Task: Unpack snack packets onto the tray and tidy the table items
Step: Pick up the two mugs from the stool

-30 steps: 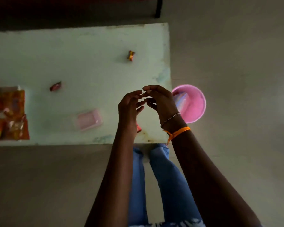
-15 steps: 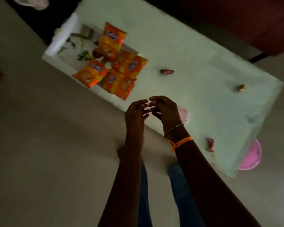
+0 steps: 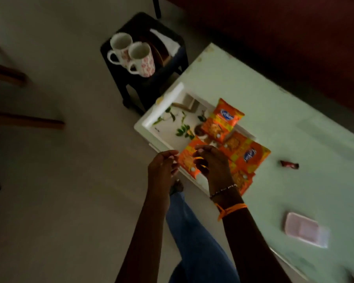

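Two mugs (image 3: pixel 131 55) on a dark stool (image 3: pixel 145 78), off past the far left corner of the bench (image 3: pixel 294 123). A white tray (image 3: pixel 161 111) at the bench's near left corner, orange snack packets (image 3: pixel 245 150) piled on its right half, long sides running slantwise. Left hand (image 3: pixel 161 170) just off the near edge, fingers (image 3: pixel 172 158) curled; holding anything or not, cannot tell. Right hand (image 3: pixel 211 162) over the nearest packet, fingers bent, maybe pinching a small orange scrap, too dim to be sure. Packets right under that hand, so nearer to it. Further right, a small dark candy (image 3: pixel 289 164), then a pink box (image 3: pixel 305 231) near the front edge.
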Tool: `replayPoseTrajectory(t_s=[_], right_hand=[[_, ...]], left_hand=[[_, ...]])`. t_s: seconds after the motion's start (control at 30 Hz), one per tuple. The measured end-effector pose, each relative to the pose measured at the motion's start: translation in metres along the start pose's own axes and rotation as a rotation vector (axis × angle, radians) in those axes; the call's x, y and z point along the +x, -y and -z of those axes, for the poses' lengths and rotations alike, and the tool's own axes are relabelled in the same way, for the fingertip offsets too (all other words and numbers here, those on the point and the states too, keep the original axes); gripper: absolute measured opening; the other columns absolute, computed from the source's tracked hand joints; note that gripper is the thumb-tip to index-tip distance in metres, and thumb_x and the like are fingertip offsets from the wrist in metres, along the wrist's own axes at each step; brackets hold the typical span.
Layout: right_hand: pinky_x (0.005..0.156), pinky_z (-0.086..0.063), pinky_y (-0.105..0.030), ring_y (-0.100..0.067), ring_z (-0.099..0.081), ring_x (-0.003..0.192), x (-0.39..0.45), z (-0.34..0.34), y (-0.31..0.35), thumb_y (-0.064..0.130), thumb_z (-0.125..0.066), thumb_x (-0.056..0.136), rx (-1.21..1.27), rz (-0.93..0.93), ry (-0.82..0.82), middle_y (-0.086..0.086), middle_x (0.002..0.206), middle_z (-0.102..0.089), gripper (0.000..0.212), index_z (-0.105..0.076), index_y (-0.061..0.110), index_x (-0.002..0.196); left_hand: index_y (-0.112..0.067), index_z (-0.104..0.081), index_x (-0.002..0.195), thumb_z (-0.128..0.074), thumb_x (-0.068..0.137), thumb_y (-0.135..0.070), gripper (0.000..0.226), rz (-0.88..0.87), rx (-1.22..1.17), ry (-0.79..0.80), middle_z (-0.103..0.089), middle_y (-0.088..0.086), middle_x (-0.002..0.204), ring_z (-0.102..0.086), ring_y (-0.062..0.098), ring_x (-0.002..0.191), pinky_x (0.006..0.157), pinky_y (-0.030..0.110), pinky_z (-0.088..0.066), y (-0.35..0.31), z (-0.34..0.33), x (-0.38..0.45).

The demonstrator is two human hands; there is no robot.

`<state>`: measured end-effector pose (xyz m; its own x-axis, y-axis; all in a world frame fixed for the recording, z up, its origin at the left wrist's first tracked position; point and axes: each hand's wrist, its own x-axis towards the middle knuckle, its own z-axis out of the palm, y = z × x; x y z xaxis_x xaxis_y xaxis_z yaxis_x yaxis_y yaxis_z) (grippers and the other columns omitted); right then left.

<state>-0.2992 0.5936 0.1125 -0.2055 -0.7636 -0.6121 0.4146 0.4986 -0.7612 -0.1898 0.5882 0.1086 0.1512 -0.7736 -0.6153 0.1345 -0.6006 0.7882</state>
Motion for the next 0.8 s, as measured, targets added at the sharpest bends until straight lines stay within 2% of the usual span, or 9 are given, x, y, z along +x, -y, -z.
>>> replayPoseTrajectory(t_s=[0.1, 0.17, 0.3, 0.43, 0.53, 0.67, 0.8], right_hand=[[0.059, -0.046, -0.016, -0.012, -0.052, 0.065, 0.034, -0.047, 0.015, 0.004, -0.045, 0.092, 0.013, -0.03, 0.004, -0.005, 0.072, -0.057, 0.023, -0.059, 0.014, 0.076], [0.065, -0.043, -0.021, -0.013, -0.053, 0.067, 0.055, -0.077, 0.025, 0.004, -0.046, 0.091, -0.01, -0.029, 0.008, -0.005, 0.073, -0.057, 0.021, -0.06, 0.013, 0.078], [0.066, -0.043, -0.021, -0.012, -0.054, 0.066, 0.1, -0.134, 0.04, 0.004, -0.048, 0.09, -0.088, -0.032, 0.035, -0.003, 0.074, -0.059, 0.016, -0.061, 0.011, 0.084], [0.065, -0.044, -0.02, -0.011, -0.053, 0.066, 0.144, -0.177, 0.047, 0.004, -0.047, 0.09, -0.121, -0.035, 0.007, -0.002, 0.075, -0.059, 0.015, -0.062, 0.006, 0.095], [0.062, -0.044, -0.015, -0.009, -0.052, 0.065, 0.175, -0.203, 0.047, 0.002, -0.045, 0.091, -0.163, -0.037, -0.01, 0.001, 0.074, -0.057, 0.021, -0.061, -0.003, 0.104], [0.051, -0.043, -0.006, -0.008, -0.05, 0.063, 0.209, -0.238, 0.042, 0.001, -0.044, 0.091, -0.121, -0.061, -0.083, -0.001, 0.07, -0.056, 0.023, -0.06, -0.007, 0.106], [0.053, -0.041, -0.011, -0.008, -0.049, 0.06, 0.241, -0.269, 0.033, 0.0, -0.043, 0.091, -0.107, -0.084, -0.179, -0.002, 0.066, -0.054, 0.023, -0.06, -0.009, 0.104]], left_hand=[[-0.017, -0.061, 0.082, -0.042, 0.09, -0.004, 0.025, -0.005, 0.036, 0.015, -0.059, 0.005, 0.087, -0.057, 0.017, 0.08, 0.071, 0.023, -0.047, -0.035, 0.01, 0.041], [-0.015, -0.061, 0.084, -0.042, 0.09, -0.004, 0.023, 0.008, 0.047, 0.016, -0.059, 0.003, 0.086, -0.057, 0.016, 0.078, 0.072, 0.024, -0.047, -0.058, 0.016, 0.067], [-0.018, -0.061, 0.082, -0.042, 0.091, -0.005, 0.025, -0.023, 0.065, 0.013, -0.061, 0.001, 0.086, -0.058, 0.015, 0.081, 0.073, 0.024, -0.048, -0.099, 0.035, 0.123], [-0.021, -0.062, 0.083, -0.042, 0.091, -0.008, 0.025, -0.036, 0.074, 0.01, -0.062, 0.001, 0.087, -0.059, 0.015, 0.084, 0.076, 0.024, -0.048, -0.124, 0.055, 0.179], [-0.022, -0.061, 0.082, -0.042, 0.09, -0.007, 0.025, -0.01, 0.071, -0.003, -0.062, -0.002, 0.084, -0.059, 0.013, 0.083, 0.072, 0.023, -0.047, -0.137, 0.066, 0.218], [-0.022, -0.06, 0.079, -0.042, 0.09, -0.006, 0.026, 0.008, 0.124, 0.018, -0.062, -0.003, 0.077, -0.058, 0.011, 0.077, 0.07, 0.022, -0.045, -0.155, 0.085, 0.263], [-0.016, -0.06, 0.083, -0.042, 0.09, -0.004, 0.023, 0.005, 0.174, 0.058, -0.059, -0.001, 0.078, -0.056, 0.012, 0.077, 0.071, 0.021, -0.048, -0.175, 0.104, 0.305]])
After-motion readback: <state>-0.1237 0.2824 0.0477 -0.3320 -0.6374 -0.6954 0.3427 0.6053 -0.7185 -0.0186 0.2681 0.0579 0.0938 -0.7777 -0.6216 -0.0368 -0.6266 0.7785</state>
